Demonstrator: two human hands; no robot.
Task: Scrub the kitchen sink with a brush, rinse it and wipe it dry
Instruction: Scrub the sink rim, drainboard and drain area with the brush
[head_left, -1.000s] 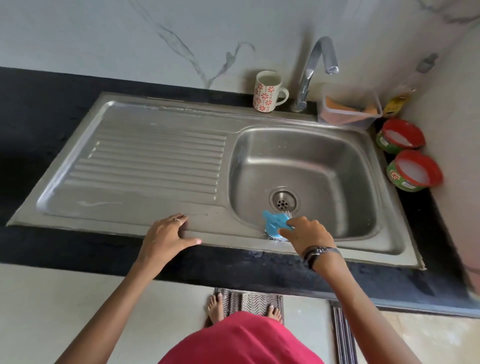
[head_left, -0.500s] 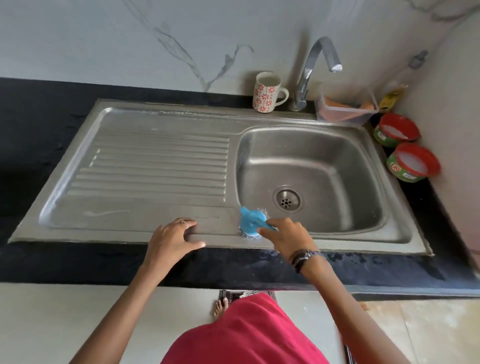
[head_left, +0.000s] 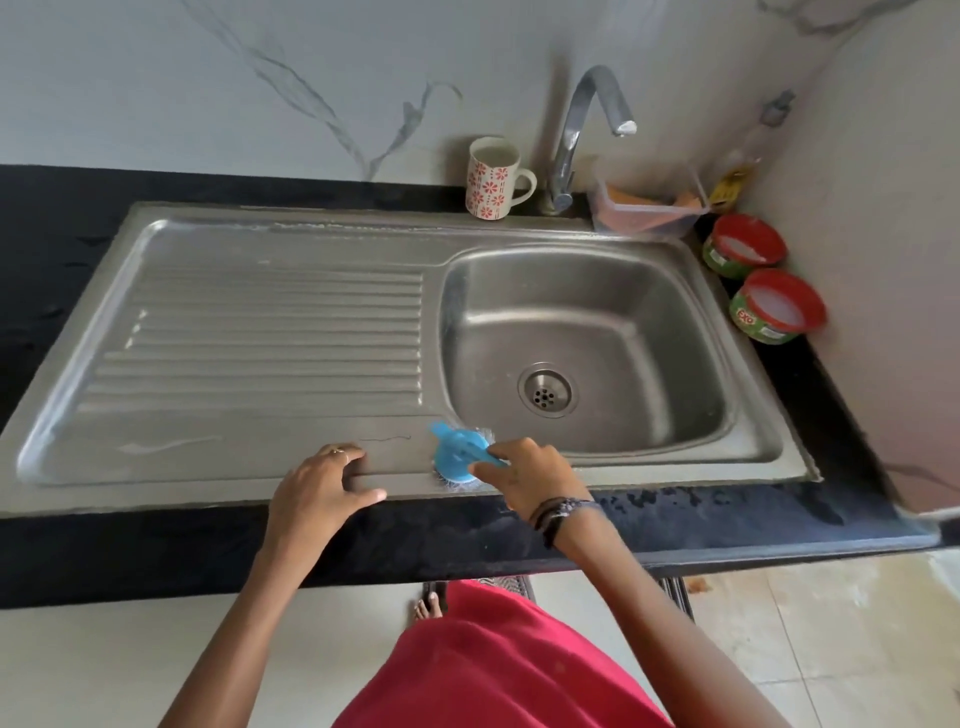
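Observation:
A stainless steel sink (head_left: 270, 447) with a ribbed drainboard on the left and a basin with a round drain (head_left: 545, 390) on the right is set in a black counter. My right hand (head_left: 524, 478) grips a round blue brush (head_left: 460, 454), bristles down on the front rim just left of the basin's near corner. My left hand (head_left: 317, 493) rests flat on the front rim of the drainboard, fingers spread, a ring on one finger. A curved tap (head_left: 582, 130) stands behind the basin, with no water running.
A white mug with red flowers (head_left: 491, 179) stands left of the tap. A clear plastic tub (head_left: 647, 205) sits to its right. Two round red-rimmed green tubs (head_left: 776, 306) lie by the right wall. The black counter (head_left: 727, 514) is wet in front.
My right hand has slid the brush leftward, out of the basin's front edge and onto the front rim of the drainboard. My left hand has stayed on the rim.

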